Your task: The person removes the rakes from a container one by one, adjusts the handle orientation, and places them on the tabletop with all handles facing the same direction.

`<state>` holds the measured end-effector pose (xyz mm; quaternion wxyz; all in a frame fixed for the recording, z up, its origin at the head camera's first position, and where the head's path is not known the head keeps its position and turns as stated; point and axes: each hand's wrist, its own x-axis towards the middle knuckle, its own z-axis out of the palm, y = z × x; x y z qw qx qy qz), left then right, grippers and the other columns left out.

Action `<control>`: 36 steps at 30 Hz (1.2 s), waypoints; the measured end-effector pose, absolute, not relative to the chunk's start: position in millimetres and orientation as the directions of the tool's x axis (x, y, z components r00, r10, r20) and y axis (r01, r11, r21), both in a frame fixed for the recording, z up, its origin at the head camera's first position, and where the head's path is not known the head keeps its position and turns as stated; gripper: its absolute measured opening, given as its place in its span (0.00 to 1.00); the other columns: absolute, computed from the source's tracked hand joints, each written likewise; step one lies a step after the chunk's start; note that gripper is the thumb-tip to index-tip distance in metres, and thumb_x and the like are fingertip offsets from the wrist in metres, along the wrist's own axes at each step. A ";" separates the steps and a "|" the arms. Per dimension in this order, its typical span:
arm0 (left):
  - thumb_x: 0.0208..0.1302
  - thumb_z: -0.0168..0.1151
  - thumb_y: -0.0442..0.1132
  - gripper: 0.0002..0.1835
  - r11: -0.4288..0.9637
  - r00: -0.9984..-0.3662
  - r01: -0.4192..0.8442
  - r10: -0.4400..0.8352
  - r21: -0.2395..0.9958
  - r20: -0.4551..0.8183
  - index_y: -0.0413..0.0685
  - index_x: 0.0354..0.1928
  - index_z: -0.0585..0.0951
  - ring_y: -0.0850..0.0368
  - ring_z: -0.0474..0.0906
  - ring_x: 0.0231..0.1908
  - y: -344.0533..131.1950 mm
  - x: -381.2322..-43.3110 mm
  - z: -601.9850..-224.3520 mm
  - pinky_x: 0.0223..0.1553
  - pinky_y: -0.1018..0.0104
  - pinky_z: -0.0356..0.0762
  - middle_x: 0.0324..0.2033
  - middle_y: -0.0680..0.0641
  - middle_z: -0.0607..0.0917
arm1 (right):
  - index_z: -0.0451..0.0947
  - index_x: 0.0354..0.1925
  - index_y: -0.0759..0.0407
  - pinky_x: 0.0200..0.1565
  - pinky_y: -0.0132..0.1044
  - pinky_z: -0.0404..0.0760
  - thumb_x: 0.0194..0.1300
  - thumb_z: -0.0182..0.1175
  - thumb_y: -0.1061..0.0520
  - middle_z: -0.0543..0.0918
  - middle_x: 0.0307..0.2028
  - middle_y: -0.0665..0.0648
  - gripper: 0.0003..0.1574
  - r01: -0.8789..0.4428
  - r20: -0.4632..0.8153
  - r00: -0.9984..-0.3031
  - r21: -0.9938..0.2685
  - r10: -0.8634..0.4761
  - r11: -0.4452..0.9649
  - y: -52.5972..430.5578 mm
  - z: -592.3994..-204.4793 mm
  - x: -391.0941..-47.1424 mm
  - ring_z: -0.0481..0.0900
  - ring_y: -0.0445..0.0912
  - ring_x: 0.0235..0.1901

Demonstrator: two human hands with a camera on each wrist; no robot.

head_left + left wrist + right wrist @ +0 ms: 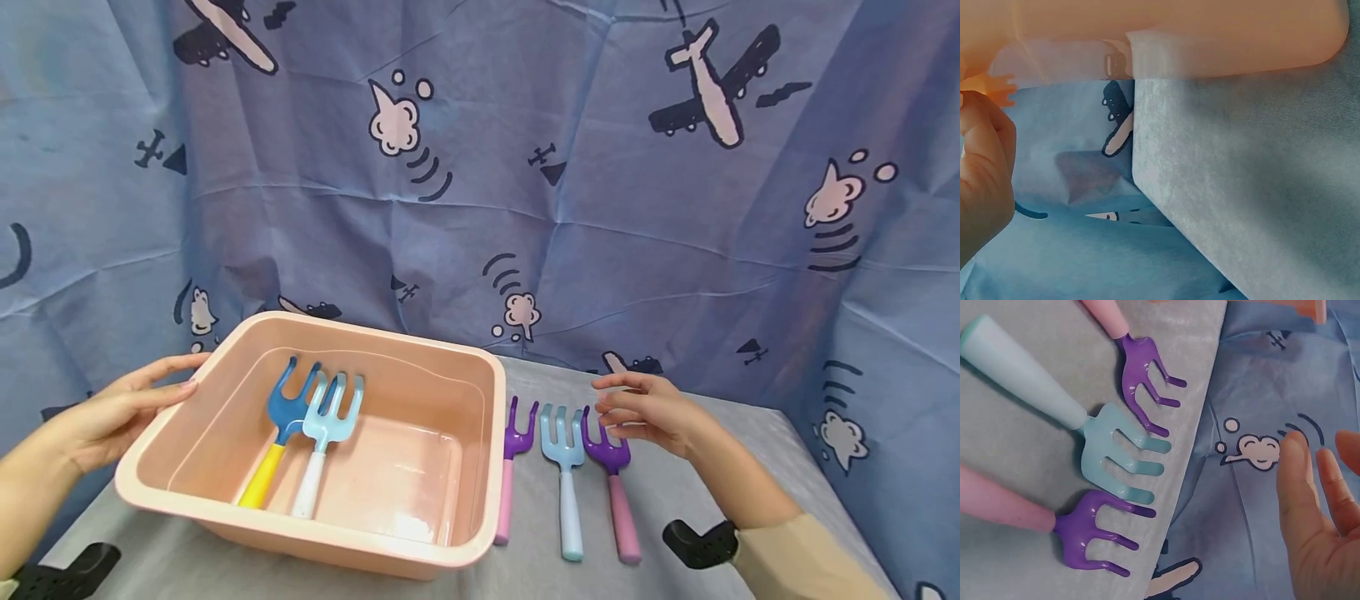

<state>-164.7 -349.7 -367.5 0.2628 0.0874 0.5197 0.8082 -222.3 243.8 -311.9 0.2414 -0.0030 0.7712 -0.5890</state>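
My left hand (123,412) grips the left rim of a peach plastic basin (420,467), which stands tilted with its open top turned toward me. Inside it lean a blue hand fork with a yellow handle (264,475) and a light blue hand fork with a white handle (327,427), their tines overlapping. To the basin's right lie a purple hand fork with a pink handle (517,442), a light blue hand fork (569,508) and another purple-and-pink hand fork (609,455). My right hand (648,412), fingers loosely extended, hovers by the rightmost fork's tines, holding nothing.
A grey cloth-covered table (701,475) carries everything. Behind it and at both sides hangs a blue curtain (465,233) printed with planes and clouds. In the left wrist view the basin's underside reaches across the table's edge (1134,144).
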 end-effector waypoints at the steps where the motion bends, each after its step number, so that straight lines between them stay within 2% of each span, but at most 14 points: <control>1: 0.74 0.37 0.31 0.23 -0.323 -0.849 -0.333 0.512 0.886 -0.132 0.66 0.52 0.78 0.54 0.81 0.44 -349.3 -164.6 -367.1 0.42 0.58 0.81 0.45 0.50 0.83 | 0.72 0.51 0.62 0.39 0.37 0.83 0.65 0.57 0.60 0.81 0.34 0.52 0.17 0.268 -0.366 -0.884 -0.907 -0.291 0.325 241.1 -310.4 -223.0 0.81 0.43 0.33; 8: 0.73 0.40 0.32 0.22 -0.327 -0.882 -0.327 0.443 0.887 -0.162 0.68 0.49 0.80 0.55 0.81 0.43 -344.4 -161.6 -364.4 0.40 0.59 0.81 0.44 0.52 0.83 | 0.67 0.56 0.69 0.42 0.41 0.82 0.62 0.60 0.59 0.79 0.39 0.56 0.26 0.199 -0.344 -0.889 -0.884 -0.302 0.423 218.6 -300.3 -227.7 0.81 0.46 0.37; 15: 0.73 0.38 0.31 0.24 -0.384 -0.873 -0.337 0.469 0.859 -0.133 0.66 0.51 0.81 0.55 0.81 0.43 -343.0 -160.2 -362.9 0.40 0.60 0.81 0.44 0.51 0.83 | 0.66 0.57 0.70 0.46 0.47 0.80 0.62 0.59 0.61 0.77 0.41 0.60 0.27 0.162 -0.327 -0.888 -0.880 -0.324 0.446 201.1 -291.2 -233.4 0.80 0.49 0.39; 22: 0.74 0.38 0.31 0.24 -0.386 -0.881 -0.345 0.448 0.856 -0.152 0.65 0.49 0.82 0.54 0.81 0.43 -343.3 -160.4 -363.7 0.40 0.59 0.81 0.44 0.51 0.84 | 0.66 0.57 0.70 0.47 0.48 0.79 0.63 0.59 0.61 0.76 0.43 0.62 0.27 0.147 -0.324 -0.879 -0.883 -0.351 0.446 187.5 -285.2 -237.3 0.80 0.51 0.41; 32: 0.73 0.40 0.32 0.23 -0.294 -0.864 -0.359 0.463 0.886 -0.197 0.69 0.49 0.80 0.55 0.81 0.43 -346.9 -167.1 -368.5 0.41 0.58 0.81 0.44 0.52 0.83 | 0.67 0.57 0.70 0.47 0.48 0.79 0.60 0.61 0.61 0.75 0.42 0.61 0.28 0.131 -0.312 -0.877 -0.887 -0.366 0.443 171.8 -277.4 -241.1 0.80 0.50 0.38; 36: 0.73 0.42 0.33 0.22 -0.223 -0.882 -0.361 0.396 0.905 -0.254 0.72 0.47 0.79 0.56 0.81 0.42 -348.8 -167.2 -365.3 0.40 0.58 0.81 0.43 0.54 0.83 | 0.67 0.57 0.69 0.47 0.48 0.79 0.60 0.61 0.61 0.75 0.42 0.61 0.28 0.126 -0.305 -0.874 -0.894 -0.378 0.429 162.0 -275.4 -244.8 0.80 0.50 0.39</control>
